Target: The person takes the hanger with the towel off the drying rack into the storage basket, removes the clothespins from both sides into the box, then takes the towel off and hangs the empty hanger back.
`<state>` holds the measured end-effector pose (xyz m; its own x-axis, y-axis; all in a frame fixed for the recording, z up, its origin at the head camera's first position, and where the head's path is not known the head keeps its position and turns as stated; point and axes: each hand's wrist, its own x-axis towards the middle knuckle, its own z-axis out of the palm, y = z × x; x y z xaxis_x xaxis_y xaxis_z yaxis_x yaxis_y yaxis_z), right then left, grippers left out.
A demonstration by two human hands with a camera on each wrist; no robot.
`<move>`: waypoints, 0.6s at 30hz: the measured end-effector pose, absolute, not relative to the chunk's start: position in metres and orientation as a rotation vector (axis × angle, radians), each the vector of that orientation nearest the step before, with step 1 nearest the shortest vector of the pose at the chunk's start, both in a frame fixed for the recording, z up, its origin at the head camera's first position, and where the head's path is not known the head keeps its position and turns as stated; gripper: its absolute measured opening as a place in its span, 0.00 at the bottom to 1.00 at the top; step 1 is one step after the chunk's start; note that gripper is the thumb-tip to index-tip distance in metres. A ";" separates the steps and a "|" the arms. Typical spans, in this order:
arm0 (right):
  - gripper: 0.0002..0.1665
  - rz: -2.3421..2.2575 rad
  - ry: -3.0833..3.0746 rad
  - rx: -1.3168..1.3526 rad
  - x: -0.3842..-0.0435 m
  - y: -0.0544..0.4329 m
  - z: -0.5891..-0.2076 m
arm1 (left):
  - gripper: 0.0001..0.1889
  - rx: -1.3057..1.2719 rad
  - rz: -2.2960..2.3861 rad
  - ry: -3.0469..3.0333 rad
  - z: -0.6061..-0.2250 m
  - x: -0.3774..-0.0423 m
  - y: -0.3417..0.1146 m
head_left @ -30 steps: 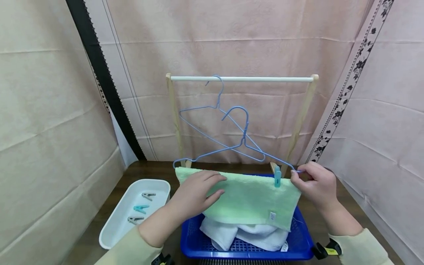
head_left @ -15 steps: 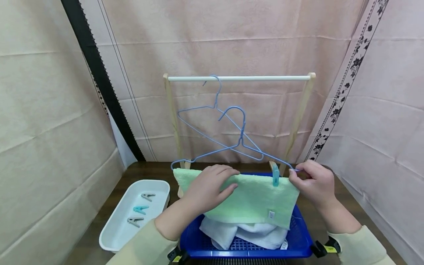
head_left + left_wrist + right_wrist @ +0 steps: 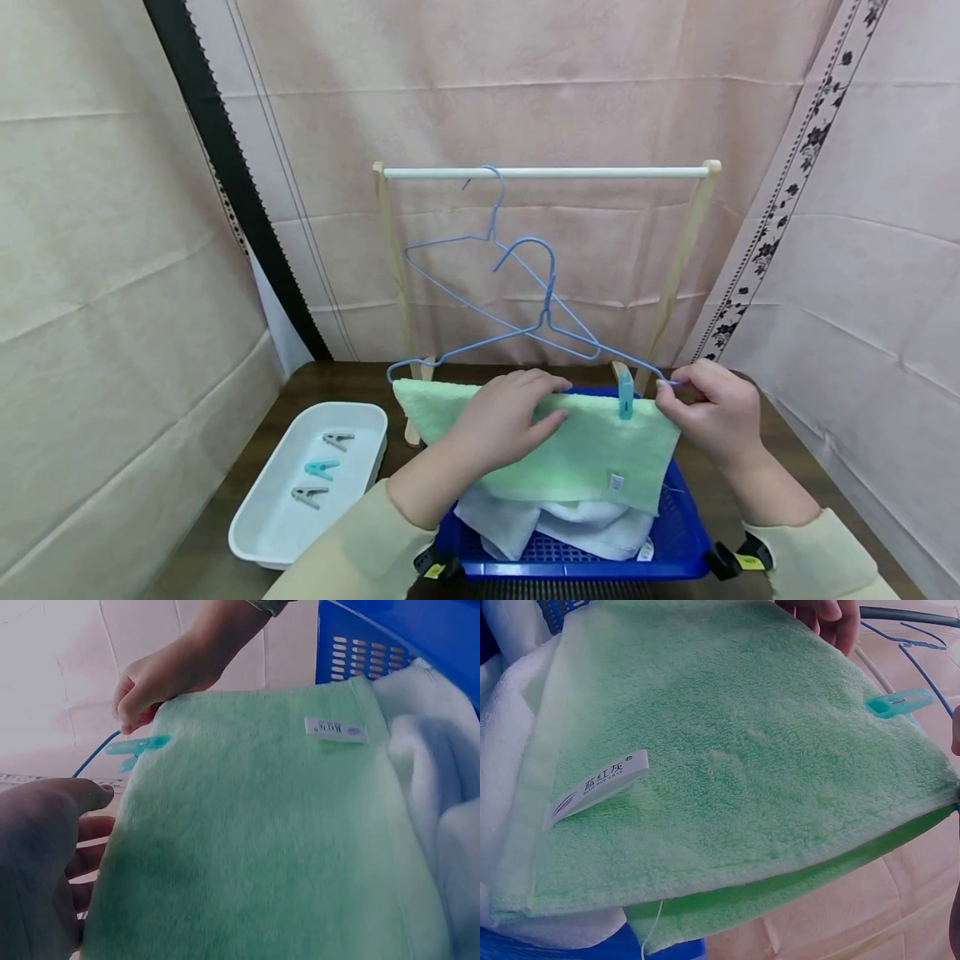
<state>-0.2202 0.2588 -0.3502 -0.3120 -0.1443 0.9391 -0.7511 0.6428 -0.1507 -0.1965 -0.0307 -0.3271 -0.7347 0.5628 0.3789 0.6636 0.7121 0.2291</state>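
A light green towel [image 3: 577, 450] hangs folded over the lower part of a blue clothes hanger [image 3: 546, 312]. A turquoise clothespin [image 3: 626, 395] clips the towel's top edge near its right end. My right hand [image 3: 712, 412] pinches the hanger's right end by the towel corner. My left hand [image 3: 510, 421] lies at the towel's top edge near the middle, its thumb in front and its fingers loosely extended. In the left wrist view, the thumb and fingers of that left hand [image 3: 45, 855] are spread apart beside the towel edge.
A blue basket [image 3: 585, 570] with a white towel [image 3: 555, 525] sits below. A white tray [image 3: 270, 525] at left holds two grey clothespins [image 3: 309, 497] and one turquoise clothespin. Behind stands a wooden rack [image 3: 600, 172], a second blue hanger [image 3: 450, 242] hooked on its bar.
My left hand has slid to the right along the towel's top edge, from near its left end towards the middle. My right hand keeps its pinch, almost unmoved.
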 end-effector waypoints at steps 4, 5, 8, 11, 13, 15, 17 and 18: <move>0.10 0.720 -1.812 0.722 -0.216 0.255 -0.345 | 0.23 -0.925 -0.575 -2.694 -0.324 -0.196 -0.020; 0.09 0.724 -1.811 0.724 -0.214 0.254 -0.344 | 0.23 -0.911 -0.589 -2.710 -0.323 -0.196 -0.017; 0.09 0.726 -1.809 0.722 -0.211 0.249 -0.340 | 0.25 -0.884 -0.622 -2.747 -0.320 -0.195 -0.010; 0.09 0.728 -1.807 0.720 -0.209 0.247 -0.338 | 0.25 -0.875 -0.645 -2.767 -0.317 -0.196 -0.003; 0.09 0.728 -1.811 0.717 -0.209 0.247 -0.339 | 0.26 -0.869 -0.662 -2.779 -0.316 -0.196 0.002; 0.09 0.725 -1.816 0.714 -0.212 0.248 -0.342 | 0.26 -0.860 -0.686 -2.788 -0.314 -0.196 0.006; 0.09 0.723 -1.819 0.712 -0.214 0.250 -0.345 | 0.27 -0.852 -0.704 -2.795 -0.313 -0.196 0.010; 0.09 0.722 -1.819 0.712 -0.216 0.251 -0.347 | 0.27 -0.851 -0.709 -2.797 -0.313 -0.197 0.012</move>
